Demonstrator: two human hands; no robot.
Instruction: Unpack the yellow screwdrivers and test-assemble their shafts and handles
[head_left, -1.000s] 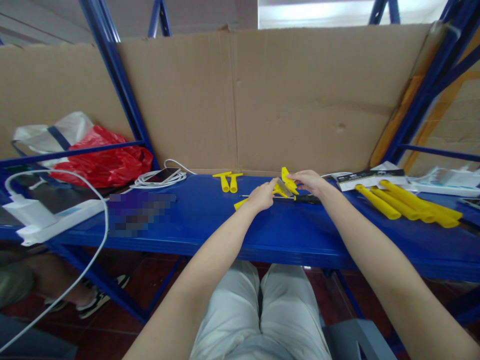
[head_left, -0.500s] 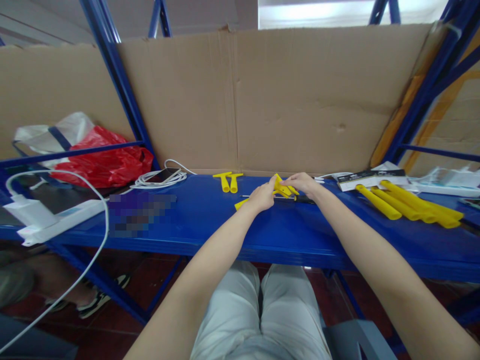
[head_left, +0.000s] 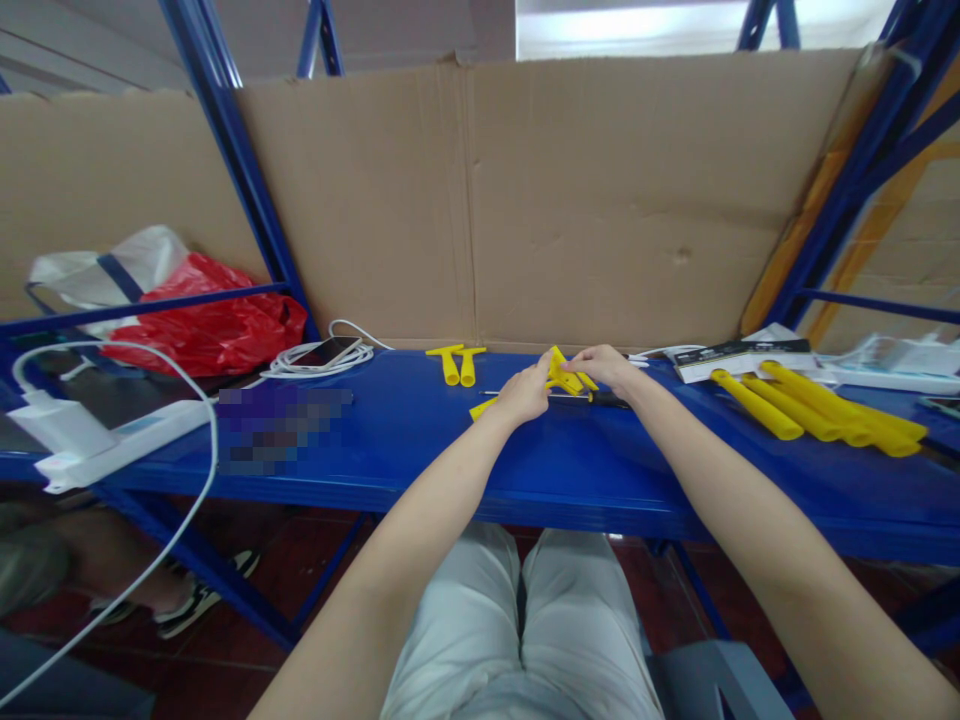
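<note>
Yellow pieces, gripped by the left hand and right hand, are near the desk's back edge. The hands partly hide a screwdriver; yellow T-shaped parts lie left, yellow tubes toward the right end.

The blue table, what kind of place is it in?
Probably a little workshop: the blue table is part of a rack frame, with what looks like a screwdriver and a bunch of yellow tubes on it.
</note>
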